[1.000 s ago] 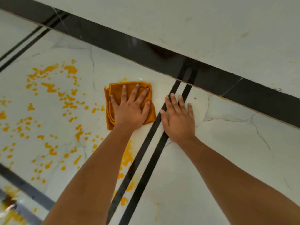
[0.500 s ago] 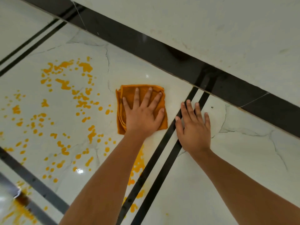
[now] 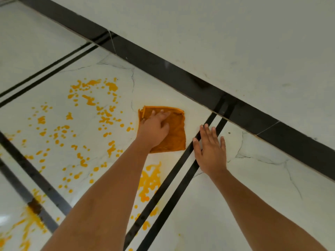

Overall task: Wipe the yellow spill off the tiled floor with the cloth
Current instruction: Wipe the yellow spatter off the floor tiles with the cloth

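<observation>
A folded orange cloth (image 3: 175, 134) lies flat on the white marble-look floor tile (image 3: 76, 160). My left hand (image 3: 154, 127) presses down on the cloth's left part, fingers curled over the fabric. My right hand (image 3: 211, 149) rests flat on the floor just right of the cloth, fingers spread, across a pair of black inlay stripes (image 3: 174, 187). Yellow spill (image 3: 90, 120) is scattered in drops and blotches left of the cloth. A larger yellow patch (image 3: 150, 180) sits below the cloth, between my forearms.
A black skirting band (image 3: 181, 77) runs diagonally along the foot of a white wall (image 3: 235, 42) beyond the cloth. More black stripes (image 3: 36, 178) cross the floor at lower left, with yellow smears (image 3: 27, 225) near the bottom left corner.
My left hand has turned and shifted to the cloth's left side, its fingers curling. The right hand stays flat beside it. The view has moved, so everything sits further right.
</observation>
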Available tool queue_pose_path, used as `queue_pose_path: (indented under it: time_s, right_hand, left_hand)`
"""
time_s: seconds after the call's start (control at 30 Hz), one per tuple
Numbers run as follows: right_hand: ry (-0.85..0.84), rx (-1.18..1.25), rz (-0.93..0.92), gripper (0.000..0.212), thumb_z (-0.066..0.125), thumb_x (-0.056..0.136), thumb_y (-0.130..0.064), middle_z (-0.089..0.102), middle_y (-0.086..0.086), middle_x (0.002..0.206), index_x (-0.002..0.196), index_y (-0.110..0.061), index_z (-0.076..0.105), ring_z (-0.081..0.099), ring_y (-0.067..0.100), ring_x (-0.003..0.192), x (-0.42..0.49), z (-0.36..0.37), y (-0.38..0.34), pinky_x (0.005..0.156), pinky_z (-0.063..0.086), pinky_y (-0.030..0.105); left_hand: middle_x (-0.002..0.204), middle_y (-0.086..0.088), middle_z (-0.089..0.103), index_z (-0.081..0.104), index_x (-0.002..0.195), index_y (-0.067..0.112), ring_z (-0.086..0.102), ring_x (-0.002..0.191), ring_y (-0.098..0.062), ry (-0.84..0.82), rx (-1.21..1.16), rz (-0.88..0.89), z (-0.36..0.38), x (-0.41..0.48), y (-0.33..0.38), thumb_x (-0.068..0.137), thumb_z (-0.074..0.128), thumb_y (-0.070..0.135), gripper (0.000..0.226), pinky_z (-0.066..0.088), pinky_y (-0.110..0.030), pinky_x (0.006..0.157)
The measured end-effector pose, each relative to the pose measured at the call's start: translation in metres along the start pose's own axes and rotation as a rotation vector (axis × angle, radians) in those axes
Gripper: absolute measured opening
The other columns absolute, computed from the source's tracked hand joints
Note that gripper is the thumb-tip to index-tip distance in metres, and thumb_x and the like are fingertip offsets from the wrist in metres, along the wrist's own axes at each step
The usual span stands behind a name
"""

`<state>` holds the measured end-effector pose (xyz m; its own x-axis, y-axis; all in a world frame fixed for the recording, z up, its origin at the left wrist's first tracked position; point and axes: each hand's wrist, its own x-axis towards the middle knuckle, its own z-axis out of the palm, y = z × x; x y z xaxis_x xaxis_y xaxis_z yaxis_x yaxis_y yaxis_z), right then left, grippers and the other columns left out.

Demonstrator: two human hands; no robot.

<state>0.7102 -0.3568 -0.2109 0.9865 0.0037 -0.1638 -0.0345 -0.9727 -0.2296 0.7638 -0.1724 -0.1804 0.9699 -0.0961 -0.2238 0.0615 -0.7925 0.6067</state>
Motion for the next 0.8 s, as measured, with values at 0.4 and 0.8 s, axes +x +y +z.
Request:
queue_pose_path:
  time_s: [0.4,0.8]
  right_hand:
    - [-0.128,-0.014,-0.242,0.07,0.014,0.086,-0.072,-0.016,0.007,0.156,0.146,-0.043,-0.006,-0.019,0.035,0.141,0.066,0.022,-0.104,0.11,-0.008,0.058]
    - [-0.07,-0.236,-0.559,0.061,0.004,0.085,-0.072,-0.001,0.001,0.158,0.142,-0.052,-0.004,-0.002,0.033,0.144,-0.003,0.028,-0.056,0.11,0.007,0.061]
  left_hand:
    - [0.158,0.002,0.006,0.007,0.149,0.02,-0.003,0.144,-0.015,0.123,0.373,-0.274,-0.021,-0.059,-0.048,0.1,0.019,0.037,0.054,0.0,-0.039,0.114]
    - [0.155,0.006,-0.014,-0.019,0.141,0.027,-0.024,0.134,-0.007,0.098,0.344,-0.307,0.021,-0.16,-0.067,0.078,-0.017,0.053,0.068,-0.01,-0.038,0.113]
